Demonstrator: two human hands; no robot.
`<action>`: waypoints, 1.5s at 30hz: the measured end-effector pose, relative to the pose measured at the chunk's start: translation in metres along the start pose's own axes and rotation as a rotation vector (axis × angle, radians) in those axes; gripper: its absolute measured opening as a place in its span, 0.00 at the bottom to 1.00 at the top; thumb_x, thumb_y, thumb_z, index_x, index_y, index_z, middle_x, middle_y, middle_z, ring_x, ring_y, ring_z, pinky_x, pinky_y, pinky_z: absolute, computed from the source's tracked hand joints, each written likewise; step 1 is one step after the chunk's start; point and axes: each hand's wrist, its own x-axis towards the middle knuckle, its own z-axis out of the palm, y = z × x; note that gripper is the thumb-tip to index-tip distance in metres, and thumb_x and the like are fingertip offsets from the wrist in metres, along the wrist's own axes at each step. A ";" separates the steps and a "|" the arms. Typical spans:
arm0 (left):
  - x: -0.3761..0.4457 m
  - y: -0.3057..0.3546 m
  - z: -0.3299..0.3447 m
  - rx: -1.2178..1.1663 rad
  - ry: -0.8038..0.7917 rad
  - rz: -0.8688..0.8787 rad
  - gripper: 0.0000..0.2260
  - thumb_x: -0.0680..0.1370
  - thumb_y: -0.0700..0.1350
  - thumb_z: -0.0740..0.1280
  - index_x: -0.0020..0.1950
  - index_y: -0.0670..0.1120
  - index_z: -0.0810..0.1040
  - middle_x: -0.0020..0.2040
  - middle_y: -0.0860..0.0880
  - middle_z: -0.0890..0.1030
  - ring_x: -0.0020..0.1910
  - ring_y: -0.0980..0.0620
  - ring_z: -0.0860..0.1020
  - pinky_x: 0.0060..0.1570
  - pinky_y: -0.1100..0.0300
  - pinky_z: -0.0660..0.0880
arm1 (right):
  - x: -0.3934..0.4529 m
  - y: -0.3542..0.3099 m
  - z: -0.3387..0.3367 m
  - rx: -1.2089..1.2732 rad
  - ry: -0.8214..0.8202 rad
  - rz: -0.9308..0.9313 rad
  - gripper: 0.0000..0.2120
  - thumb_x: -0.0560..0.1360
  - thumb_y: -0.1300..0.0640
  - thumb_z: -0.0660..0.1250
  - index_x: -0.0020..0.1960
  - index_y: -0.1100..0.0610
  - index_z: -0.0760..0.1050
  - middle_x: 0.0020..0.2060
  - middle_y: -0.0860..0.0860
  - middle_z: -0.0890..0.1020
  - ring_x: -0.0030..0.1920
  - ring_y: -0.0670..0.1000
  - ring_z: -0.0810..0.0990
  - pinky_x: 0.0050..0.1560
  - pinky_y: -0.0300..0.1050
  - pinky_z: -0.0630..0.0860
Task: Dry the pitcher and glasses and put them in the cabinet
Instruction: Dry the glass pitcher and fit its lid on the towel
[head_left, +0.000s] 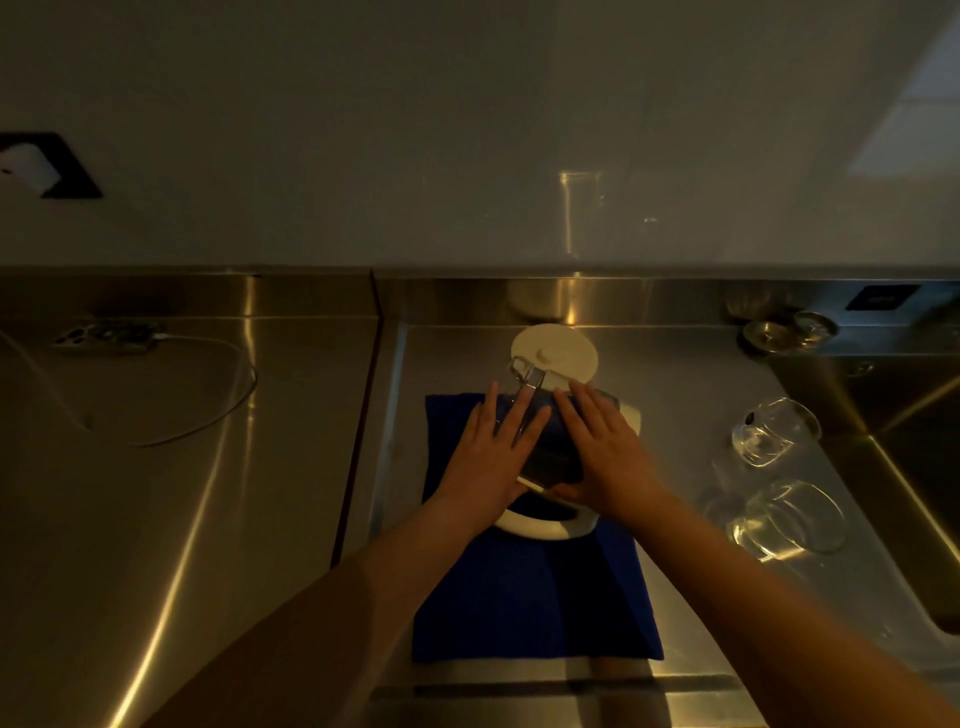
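Note:
A clear glass pitcher (545, 462) with a white handle (540, 527) lies on its side on a blue towel (530, 597) spread on the steel counter. My left hand (493, 457) and my right hand (602, 452) rest on it from either side with fingers straight. Its round white lid (558, 351) lies on the counter just behind it. Two clear glasses (774, 431) (789, 519) sit to the right of the towel.
A steel sink basin (914, 467) opens at the right, with small metal fittings (789, 330) at its back corner. A white cable (156, 395) and plug strip lie on the left counter. A wall socket (47, 166) sits upper left.

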 end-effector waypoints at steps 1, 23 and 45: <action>0.003 0.001 -0.001 0.021 0.006 0.008 0.43 0.77 0.57 0.63 0.73 0.50 0.31 0.77 0.44 0.34 0.70 0.40 0.29 0.71 0.45 0.36 | -0.001 0.003 -0.001 0.006 -0.003 0.006 0.55 0.64 0.37 0.71 0.75 0.52 0.37 0.75 0.54 0.42 0.74 0.55 0.41 0.73 0.52 0.44; 0.060 0.028 -0.018 0.098 -0.096 0.099 0.59 0.64 0.64 0.74 0.76 0.52 0.33 0.77 0.44 0.37 0.75 0.41 0.37 0.67 0.34 0.35 | -0.005 0.071 0.028 0.583 -0.051 -0.016 0.67 0.54 0.31 0.74 0.74 0.51 0.32 0.74 0.49 0.36 0.74 0.47 0.36 0.71 0.40 0.40; 0.065 0.027 -0.015 0.076 -0.058 0.088 0.56 0.66 0.67 0.70 0.75 0.52 0.32 0.78 0.44 0.39 0.76 0.40 0.38 0.67 0.36 0.36 | 0.010 0.091 -0.004 0.454 -0.020 -0.260 0.56 0.59 0.36 0.74 0.74 0.48 0.42 0.69 0.40 0.45 0.67 0.30 0.41 0.61 0.20 0.48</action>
